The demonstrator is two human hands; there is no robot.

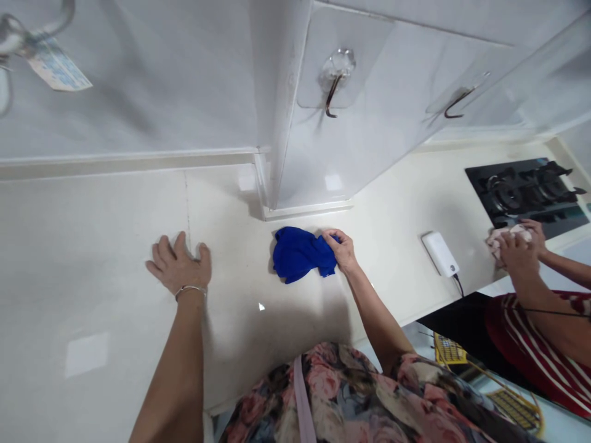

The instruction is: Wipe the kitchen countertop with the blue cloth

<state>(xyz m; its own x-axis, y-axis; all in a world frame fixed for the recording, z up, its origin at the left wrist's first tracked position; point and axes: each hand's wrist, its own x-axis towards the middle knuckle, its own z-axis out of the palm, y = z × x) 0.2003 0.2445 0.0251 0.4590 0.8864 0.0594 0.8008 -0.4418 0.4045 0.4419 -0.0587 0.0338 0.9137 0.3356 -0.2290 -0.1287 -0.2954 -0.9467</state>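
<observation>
Blue cloth pinched in the right grip; left grip splayed empty on countertop.

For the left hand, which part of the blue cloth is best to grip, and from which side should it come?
Probably the broad left end of the blue cloth, coming from the left, where the left hand is spread on the counter. That end is uncovered, while the right hand holds the right end. The cloth looks bunched, so pinching a fold from above seems easiest.
</observation>
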